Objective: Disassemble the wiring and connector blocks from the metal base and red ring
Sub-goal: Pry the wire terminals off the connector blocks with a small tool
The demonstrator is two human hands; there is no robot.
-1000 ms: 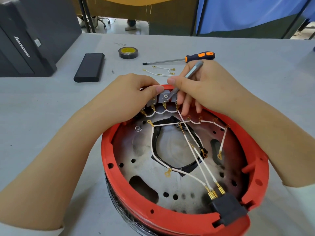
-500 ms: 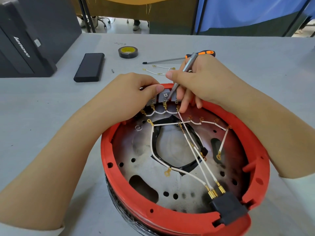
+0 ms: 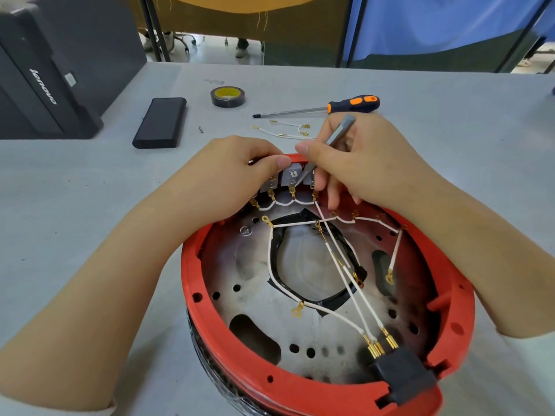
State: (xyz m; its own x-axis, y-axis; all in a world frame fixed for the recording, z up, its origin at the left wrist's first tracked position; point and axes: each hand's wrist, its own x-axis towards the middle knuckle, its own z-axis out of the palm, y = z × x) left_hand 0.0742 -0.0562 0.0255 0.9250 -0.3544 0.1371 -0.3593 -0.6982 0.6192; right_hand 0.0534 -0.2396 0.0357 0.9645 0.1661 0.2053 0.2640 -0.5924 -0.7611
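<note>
Several grey connector blocks (image 3: 292,176) stand in a row at the far edge of the red ring (image 3: 210,313), which sits on the grey table (image 3: 75,220) right in front of us, around the metal base (image 3: 261,322). Our right hand (image 3: 369,163) grips a thin grey screwdriver (image 3: 330,142), its tip down on the middle block. Our left hand (image 3: 231,175) is curled over the ring's far rim, thumb pressed to the top of the blocks; we cannot tell what the hidden fingers hold. Both hands cover part of the row, so some of the blocks are out of sight.

White wires (image 3: 345,271) with brass ends loop from the blocks, cross the base and its taped centre opening, and run to a black plug block (image 3: 402,376) at the ring's near right rim. Some brass ring ends lie loose on the metal.

Beyond the ring, near our right hand, a few loose wires (image 3: 285,130) lie on the table. Just behind them lies an orange-handled screwdriver (image 3: 318,108). To its left sits a roll of black tape (image 3: 227,97), then a flat black case (image 3: 160,122), with a small bit (image 3: 200,128) beside it. At far left stands a black computer case (image 3: 45,70).
</note>
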